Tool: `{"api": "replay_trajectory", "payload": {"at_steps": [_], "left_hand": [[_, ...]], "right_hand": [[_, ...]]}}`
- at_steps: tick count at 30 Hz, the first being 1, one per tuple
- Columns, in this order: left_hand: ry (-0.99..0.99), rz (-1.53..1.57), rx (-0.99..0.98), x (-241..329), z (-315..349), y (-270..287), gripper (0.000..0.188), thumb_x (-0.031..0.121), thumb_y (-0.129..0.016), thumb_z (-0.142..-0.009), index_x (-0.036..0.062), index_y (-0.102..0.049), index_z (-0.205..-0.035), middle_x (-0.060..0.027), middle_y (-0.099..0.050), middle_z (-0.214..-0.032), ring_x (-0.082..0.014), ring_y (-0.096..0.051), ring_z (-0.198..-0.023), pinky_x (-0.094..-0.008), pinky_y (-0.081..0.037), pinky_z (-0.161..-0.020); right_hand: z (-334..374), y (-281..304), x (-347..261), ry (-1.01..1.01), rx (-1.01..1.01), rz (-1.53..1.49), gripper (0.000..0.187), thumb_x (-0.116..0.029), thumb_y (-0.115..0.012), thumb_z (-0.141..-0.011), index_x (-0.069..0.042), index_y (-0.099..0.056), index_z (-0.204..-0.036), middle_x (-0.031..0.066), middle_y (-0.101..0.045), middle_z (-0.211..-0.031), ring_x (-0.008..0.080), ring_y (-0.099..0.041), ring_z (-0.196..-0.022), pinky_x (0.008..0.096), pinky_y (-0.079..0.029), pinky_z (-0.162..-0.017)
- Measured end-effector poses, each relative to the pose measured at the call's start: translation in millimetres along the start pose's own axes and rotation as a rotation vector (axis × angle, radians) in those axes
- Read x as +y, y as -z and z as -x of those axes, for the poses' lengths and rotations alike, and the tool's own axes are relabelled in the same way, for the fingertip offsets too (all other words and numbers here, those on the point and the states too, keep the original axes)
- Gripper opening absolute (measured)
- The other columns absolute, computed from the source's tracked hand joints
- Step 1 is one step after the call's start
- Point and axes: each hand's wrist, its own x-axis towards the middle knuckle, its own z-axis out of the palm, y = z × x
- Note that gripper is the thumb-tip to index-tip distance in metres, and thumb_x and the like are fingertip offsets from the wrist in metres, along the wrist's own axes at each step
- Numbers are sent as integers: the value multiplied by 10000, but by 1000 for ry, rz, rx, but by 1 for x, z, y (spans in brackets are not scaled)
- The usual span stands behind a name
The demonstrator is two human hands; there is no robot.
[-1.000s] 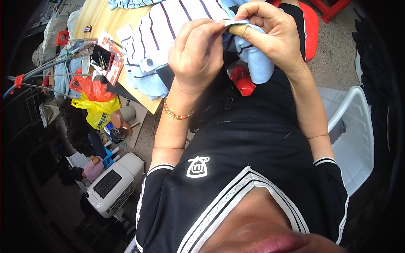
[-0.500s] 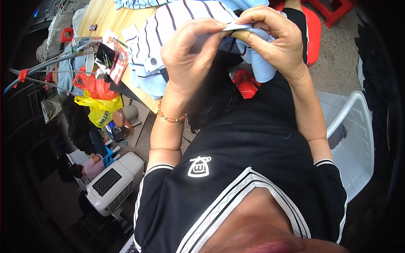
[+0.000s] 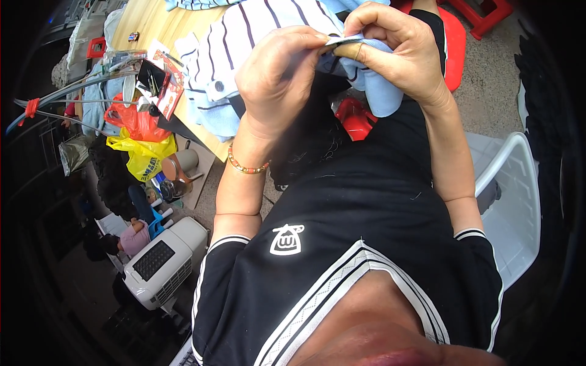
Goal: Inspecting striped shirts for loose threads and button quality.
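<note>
Pinching an edge of the cloth (image 3: 229,46) in both left hand (image 3: 271,79) and right hand (image 3: 403,58), close together, beside the table (image 3: 141,21). Leaving the rest draped partly over the table

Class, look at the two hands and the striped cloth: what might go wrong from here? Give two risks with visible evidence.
1. The left hand and right hand pinch the striped cloth only at a narrow edge, so it might slip.
2. The cloth also lies on the table, so its weight could tug that edge askew.
</note>
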Motion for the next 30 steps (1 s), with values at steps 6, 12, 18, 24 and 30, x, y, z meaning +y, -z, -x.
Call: {"api": "replay_trajectory", "payload": {"at_steps": [6,12,18,24,30], "left_hand": [[-80,-169,83,-4,2,-9,228,-111,-702,-743,18,-653,-924,-108,-678,-860,-260,-680,-795,-317,-551,-693],[-133,-324,55,-5,3,-17,263,-105,-701,-758,23,-660,-984,-119,-660,-935,-235,-653,-829,-300,-540,-721],[133,-212,-221,6,-14,-4,208,74,-634,-804,52,-688,-1004,-133,-645,-964,-326,-652,-883,-404,-527,-769],[262,-368,-588,19,-36,-9,299,242,-593,-841,33,-721,-1010,-137,-686,-933,-315,-663,-867,-397,-513,-778],[209,-551,-679,12,-41,-22,368,346,-690,-861,38,-720,-1060,-146,-699,-938,-323,-678,-795,-396,-518,-730]], "right_hand": [[-12,-20,-53,-770,39,631,206,62,-714,-833,35,-645,-1026,43,-648,-987,56,-630,-796,188,-506,-700],[-8,-27,-57,-634,43,773,302,49,-720,-816,2,-663,-1109,34,-638,-994,48,-613,-852,205,-493,-718],[13,-14,-85,-858,71,857,443,-20,-747,-766,-107,-645,-1188,55,-682,-962,138,-673,-931,274,-523,-773],[33,-11,-90,-723,35,937,305,-25,-701,-830,-54,-649,-1129,105,-679,-984,261,-681,-918,325,-532,-830],[42,-16,-87,-658,100,972,179,-41,-695,-845,-22,-672,-1022,121,-668,-944,292,-674,-873,349,-536,-781]]}}
